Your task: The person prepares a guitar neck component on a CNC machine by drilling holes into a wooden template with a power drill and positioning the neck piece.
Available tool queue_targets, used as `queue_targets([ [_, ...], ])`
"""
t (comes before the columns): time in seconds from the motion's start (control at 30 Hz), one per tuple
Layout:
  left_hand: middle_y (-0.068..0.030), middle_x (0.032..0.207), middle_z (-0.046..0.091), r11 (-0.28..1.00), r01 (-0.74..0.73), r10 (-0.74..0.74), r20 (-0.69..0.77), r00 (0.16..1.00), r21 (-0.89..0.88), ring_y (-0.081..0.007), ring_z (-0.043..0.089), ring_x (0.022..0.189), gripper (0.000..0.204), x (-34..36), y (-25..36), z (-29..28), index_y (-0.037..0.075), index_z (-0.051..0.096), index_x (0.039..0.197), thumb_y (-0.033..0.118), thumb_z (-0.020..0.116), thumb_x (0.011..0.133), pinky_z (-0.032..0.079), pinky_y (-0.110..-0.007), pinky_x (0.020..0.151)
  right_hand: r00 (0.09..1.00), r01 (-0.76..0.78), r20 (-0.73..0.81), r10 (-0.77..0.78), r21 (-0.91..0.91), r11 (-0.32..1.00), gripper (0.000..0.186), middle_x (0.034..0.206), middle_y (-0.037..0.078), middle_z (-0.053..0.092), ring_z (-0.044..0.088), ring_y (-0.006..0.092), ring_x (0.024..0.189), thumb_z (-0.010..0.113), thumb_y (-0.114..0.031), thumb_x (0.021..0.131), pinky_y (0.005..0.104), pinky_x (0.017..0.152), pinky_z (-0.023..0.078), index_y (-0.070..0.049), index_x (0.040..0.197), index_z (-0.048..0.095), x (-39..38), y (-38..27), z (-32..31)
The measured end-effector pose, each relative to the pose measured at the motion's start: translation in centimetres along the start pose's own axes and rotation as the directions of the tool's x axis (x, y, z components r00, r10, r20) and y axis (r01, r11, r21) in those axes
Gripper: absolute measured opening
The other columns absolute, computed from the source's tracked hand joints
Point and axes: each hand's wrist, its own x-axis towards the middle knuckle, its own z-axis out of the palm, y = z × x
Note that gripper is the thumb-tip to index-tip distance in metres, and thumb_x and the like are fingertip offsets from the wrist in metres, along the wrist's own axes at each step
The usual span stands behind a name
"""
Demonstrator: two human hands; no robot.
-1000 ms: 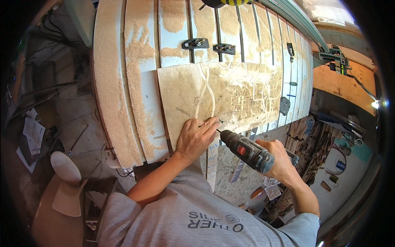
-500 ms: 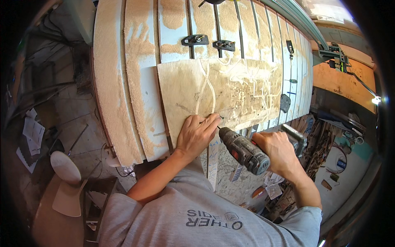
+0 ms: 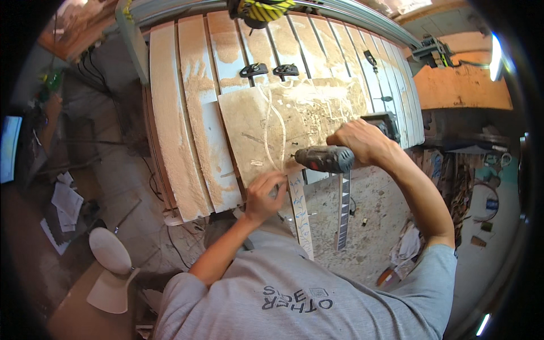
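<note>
My right hand [image 3: 362, 140] is wrapped round the grip of a dark cordless drill [image 3: 326, 159]. The drill lies nearly level over the front part of a worn wooden board [image 3: 246, 122], its tip pointing left near the board's surface. A small dark screw [image 3: 294, 143] stands in the board just beyond that tip. My left hand [image 3: 265, 195] is at the board's front edge, left of the drill, with fingers curled and thumb close to them. Whatever those fingers hold, if anything, is too small to make out. Pale grooves [image 3: 267, 136] run across the board.
The board rests on a slatted machine bed [image 3: 170, 113] strewn with sawdust. Two black clamps [image 3: 253, 69] sit at its far edge. A pale strip with blue marks [image 3: 301, 215] and a dark patterned strip [image 3: 343, 212] extend below the front edge. A black-yellow machine head [image 3: 260, 11] hangs beyond.
My left hand has drawn back from the board's surface to its front edge. The drill has moved farther over the board and turned more level. The view has shifted.
</note>
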Motion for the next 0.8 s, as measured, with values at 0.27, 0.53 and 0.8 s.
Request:
queue_targets([
  [0.27,-0.0052,0.106,0.073,0.263,0.684,-0.809,0.231,0.541,-0.680,-0.0164,0.070,0.094,0.038,-1.9,-0.2,3.7,0.002,0.071,0.115,0.036,0.079,0.099,0.057,-0.032,0.087,0.999,-0.029,-0.028,0.028,-0.017,0.999,0.029,0.086,0.019,0.076,0.074,0.0389,0.087,0.079,-0.010,0.063,0.0469,0.078,0.058,-0.008,0.091,0.078,0.4,0.0,0.4],
  [0.53,0.0010,0.101,0.072,0.163,0.604,-0.845,0.206,0.494,-0.780,-0.0121,0.070,0.089,0.027,-1.6,-3.0,4.6,0.009,0.071,0.109,0.032,0.080,0.098,0.058,-0.025,0.071,0.994,-0.026,-0.110,0.026,0.000,1.000,0.031,0.088,0.021,0.076,0.075,0.0388,0.088,0.077,-0.009,0.062,0.0470,0.077,0.059,-0.005,0.093,0.078,-0.9,0.5,1.2],
  [0.8,-0.0033,0.109,0.074,0.294,0.611,-0.788,0.176,0.590,-0.735,-0.0138,0.072,0.098,0.024,-1.4,-2.4,4.1,0.007,0.070,0.114,0.027,0.075,0.101,0.061,-0.025,0.074,0.986,0.040,-0.165,-0.026,0.079,0.996,0.032,0.088,0.020,0.078,0.075,0.0371,0.086,0.088,-0.022,0.065,0.0466,0.076,0.059,-0.005,0.091,0.081,-2.0,1.3,2.9],
])
